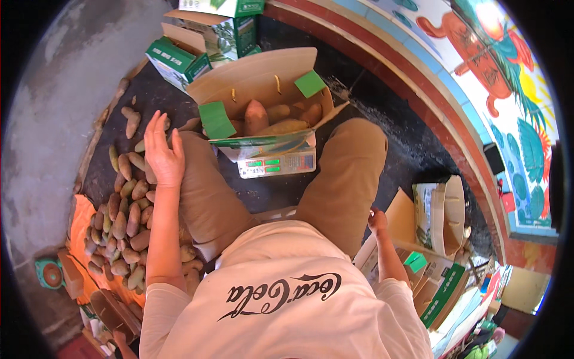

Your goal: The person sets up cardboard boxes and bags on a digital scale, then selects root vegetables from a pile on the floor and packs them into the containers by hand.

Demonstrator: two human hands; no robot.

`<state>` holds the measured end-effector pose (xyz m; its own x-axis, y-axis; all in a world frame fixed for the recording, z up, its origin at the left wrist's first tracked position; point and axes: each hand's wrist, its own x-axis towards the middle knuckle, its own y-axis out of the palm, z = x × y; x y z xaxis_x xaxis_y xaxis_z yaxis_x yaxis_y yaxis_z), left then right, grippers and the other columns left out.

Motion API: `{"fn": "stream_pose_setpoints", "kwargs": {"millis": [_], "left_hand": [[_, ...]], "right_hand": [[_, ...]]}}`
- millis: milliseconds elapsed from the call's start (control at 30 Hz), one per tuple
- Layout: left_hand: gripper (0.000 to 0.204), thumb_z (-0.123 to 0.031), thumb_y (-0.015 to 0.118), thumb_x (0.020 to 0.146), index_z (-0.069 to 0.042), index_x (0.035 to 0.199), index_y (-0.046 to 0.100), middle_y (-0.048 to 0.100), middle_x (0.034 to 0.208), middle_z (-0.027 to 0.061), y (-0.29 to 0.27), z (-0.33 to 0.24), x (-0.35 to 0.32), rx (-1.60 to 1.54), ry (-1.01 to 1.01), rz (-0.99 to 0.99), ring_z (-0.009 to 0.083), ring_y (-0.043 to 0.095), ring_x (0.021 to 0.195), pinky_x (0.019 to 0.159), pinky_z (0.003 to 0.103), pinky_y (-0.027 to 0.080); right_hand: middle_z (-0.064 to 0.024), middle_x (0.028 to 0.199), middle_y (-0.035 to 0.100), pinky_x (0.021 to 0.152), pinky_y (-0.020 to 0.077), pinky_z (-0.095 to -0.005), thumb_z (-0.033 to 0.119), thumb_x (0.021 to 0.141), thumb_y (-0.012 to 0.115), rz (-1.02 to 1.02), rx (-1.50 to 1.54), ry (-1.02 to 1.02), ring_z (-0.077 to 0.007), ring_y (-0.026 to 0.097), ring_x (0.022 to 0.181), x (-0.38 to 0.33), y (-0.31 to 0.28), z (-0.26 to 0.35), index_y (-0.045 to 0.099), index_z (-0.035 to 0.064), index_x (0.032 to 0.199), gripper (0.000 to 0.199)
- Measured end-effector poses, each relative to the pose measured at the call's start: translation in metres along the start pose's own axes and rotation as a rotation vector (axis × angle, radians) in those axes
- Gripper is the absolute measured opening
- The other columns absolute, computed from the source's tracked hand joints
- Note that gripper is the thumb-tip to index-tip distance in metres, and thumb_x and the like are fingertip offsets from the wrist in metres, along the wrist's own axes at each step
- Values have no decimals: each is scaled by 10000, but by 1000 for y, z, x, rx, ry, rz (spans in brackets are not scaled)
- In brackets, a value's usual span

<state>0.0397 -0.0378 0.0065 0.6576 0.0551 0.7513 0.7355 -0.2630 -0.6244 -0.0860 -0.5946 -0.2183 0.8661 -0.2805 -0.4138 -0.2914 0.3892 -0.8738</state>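
Cardboard box [239, 145], one, holds sweet potatoes [256, 118] on one scale [277, 170]. Left hand [164, 158] is spread; right hand's [377, 221] grip I cannot tell.

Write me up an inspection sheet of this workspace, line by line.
Surface: dark mat on the floor; orange sheet at its left edge.
Job's things: open carton holding reddish tubers, on a scale with lit green displays; loose tuber pile at left.
Clutter: green-and-white cartons beyond the open one; more boxes at right.
Hands: left hand open beside the left knee, fingers extended, holding nothing visible; right hand by the right thigh, partly hidden, grip unclear.
Cables: nothing seen.
Surroundings: grey concrete floor at left, brightly painted wall at right.
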Motion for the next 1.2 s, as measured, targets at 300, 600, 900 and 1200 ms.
{"fn": "stream_pose_setpoints", "kwargs": {"millis": [300, 600, 900, 1200], "left_hand": [[405, -179, 692, 739, -25, 1095, 577, 546, 1207, 162, -5, -36, 10, -123, 150, 307, 346, 470, 1174, 995, 447, 357], [219, -143, 720, 694, -54, 866, 619, 624, 817, 112, 43, -49, 4, -201, 138, 601, 298, 587, 843, 815, 416, 438], [157, -117, 706, 703, -49, 738, 569, 589, 738, 123, 56, -43, 19, -139, 58, 603, 325, 577, 745, 660, 413, 460], [152, -108, 697, 719, -39, 713, 561, 563, 713, 142, 71, -52, 37, -203, 74, 735, 336, 568, 742, 644, 407, 456]], "right_hand": [[-108, 757, 646, 663, 474, -296, 128, 873, 569, -443, 459, -374, -168, 610, 704, 78, -101, 130, 635, 5, 908, 144], [-129, 920, 629, 742, 498, -338, 85, 809, 600, -695, 399, -983, -290, 626, 854, 121, -197, 349, 628, 46, 960, 158], [-93, 974, 648, 787, 464, -397, 127, 812, 506, -641, -185, -946, -239, 611, 925, 179, -162, 483, 643, 104, 958, 202], [-70, 780, 624, 657, 514, -383, 193, 734, 620, -739, -81, -1024, -252, 627, 818, 163, -156, 412, 634, 114, 763, 86]]}}
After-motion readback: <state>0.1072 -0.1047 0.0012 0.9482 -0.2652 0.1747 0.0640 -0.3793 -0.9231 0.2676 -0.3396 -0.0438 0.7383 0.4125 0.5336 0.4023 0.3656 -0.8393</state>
